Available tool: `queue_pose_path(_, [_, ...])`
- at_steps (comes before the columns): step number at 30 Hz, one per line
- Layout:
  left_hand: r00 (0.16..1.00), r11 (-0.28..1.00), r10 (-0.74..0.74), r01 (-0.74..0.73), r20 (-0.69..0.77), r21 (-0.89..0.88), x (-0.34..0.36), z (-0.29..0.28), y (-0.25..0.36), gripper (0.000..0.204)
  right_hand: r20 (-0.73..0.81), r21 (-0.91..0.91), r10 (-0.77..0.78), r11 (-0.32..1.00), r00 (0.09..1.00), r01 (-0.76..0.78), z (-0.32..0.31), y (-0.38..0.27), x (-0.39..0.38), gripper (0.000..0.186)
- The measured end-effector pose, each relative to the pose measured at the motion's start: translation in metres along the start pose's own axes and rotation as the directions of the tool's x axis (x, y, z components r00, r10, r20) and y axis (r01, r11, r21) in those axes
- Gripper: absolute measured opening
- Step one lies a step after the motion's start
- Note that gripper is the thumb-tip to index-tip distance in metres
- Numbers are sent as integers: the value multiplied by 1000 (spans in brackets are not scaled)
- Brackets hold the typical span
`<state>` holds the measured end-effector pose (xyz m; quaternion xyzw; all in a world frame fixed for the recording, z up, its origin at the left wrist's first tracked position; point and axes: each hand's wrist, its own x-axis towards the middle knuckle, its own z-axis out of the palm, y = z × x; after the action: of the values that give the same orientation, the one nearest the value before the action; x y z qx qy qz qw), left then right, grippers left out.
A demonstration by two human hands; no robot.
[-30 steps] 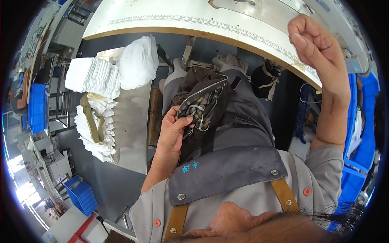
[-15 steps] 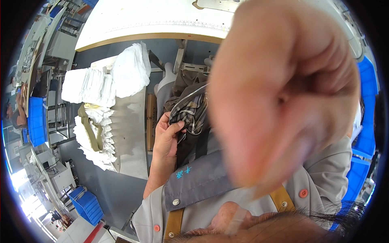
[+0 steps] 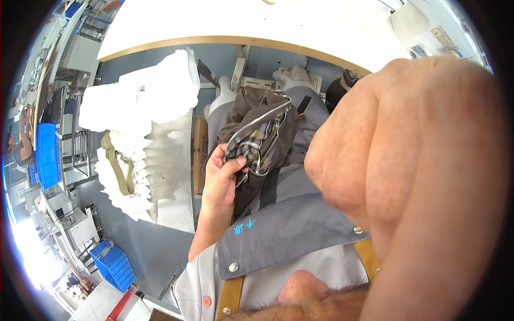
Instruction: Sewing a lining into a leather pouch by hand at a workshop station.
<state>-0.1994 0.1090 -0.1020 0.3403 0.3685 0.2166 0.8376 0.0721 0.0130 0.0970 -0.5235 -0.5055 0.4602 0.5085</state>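
Note:
On my lap lies a dark brown garment [image 3: 284, 128] with a metal zipper and a plaid lining. My left hand [image 3: 224, 174] is closed on its zippered edge, thumb over the lining. My right hand [image 3: 380, 139] is very large in the right of the view, close to the camera, with curled fingers and knuckles showing; whatever it may hold is hidden. My forearm below it covers much of the apron's right side.
Left of my legs, a metal stand [image 3: 171, 176] bears stacks of white cloth [image 3: 139, 101] and an olive strap [image 3: 116, 171]. A white worktable [image 3: 235, 21] spans the top. Blue bins [image 3: 48, 155] and another person [image 3: 22, 147] are at the far left.
My right hand rose from above the table toward the camera, then shifted rightward, turning its knuckles into view. My left hand stays on the garment.

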Motion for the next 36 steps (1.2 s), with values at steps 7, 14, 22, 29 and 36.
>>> queue_pose_path(7, [1000, 1000, -23, 22, -14, -11, -2, 6, 7, 30, 44, 82, 21, 996, 999, -25, 19, 3, 22, 14])
queue_pose_path(14, [1000, 997, -14, 13, -16, -74, -12, 12, 18, 29, 150, 179, 39, 982, 988, -66, 31, 42, 7, 12])
queue_pose_path(22, [1000, 997, -13, 13, 2, -82, -10, 9, 17, 33, 270, -219, 335, 934, 903, -282, 53, 114, 2, 9])
queue_pose_path(29, [999, 996, -43, 43, 5, -75, -11, 13, 22, 37, 149, -502, -290, 802, 945, 325, 58, 134, 5, 11])
queue_pose_path(36, [999, 998, -40, 40, 9, -40, -9, 11, 19, 39, 141, -600, -407, 690, 903, 405, 65, 138, 10, 14])
